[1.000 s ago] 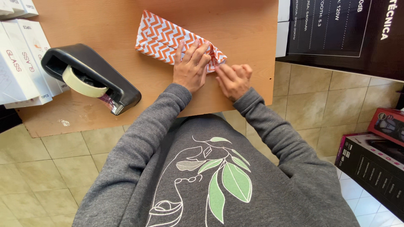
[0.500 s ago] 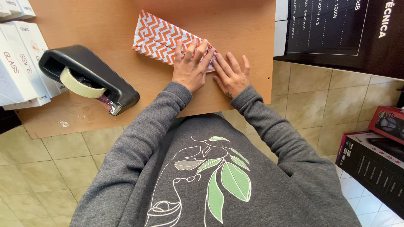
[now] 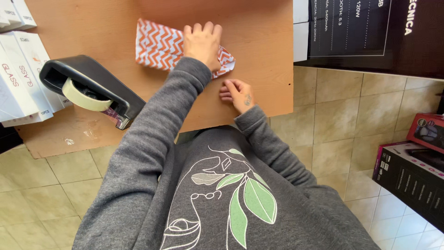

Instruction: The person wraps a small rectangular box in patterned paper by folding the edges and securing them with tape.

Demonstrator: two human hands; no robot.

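A flat parcel wrapped in orange-and-white zigzag paper (image 3: 159, 46) lies on the wooden table (image 3: 259, 37). My left hand (image 3: 202, 44) lies flat on the parcel's right part, fingers together, pressing it down. The paper's folded end sticks out crumpled to the right of that hand. My right hand (image 3: 236, 95) rests on the bare table just below that end, fingers loosely curled, holding nothing and apart from the paper.
A black tape dispenser (image 3: 88, 88) with a roll of pale tape stands at the table's left front. White boxes (image 3: 21, 69) are stacked at the far left. Dark cartons (image 3: 370, 32) stand to the right, more boxes (image 3: 416, 171) on the tiled floor.
My right hand has come off the parcel's end and pulled back toward me onto the table. My left hand has stayed on the parcel, pressing it.
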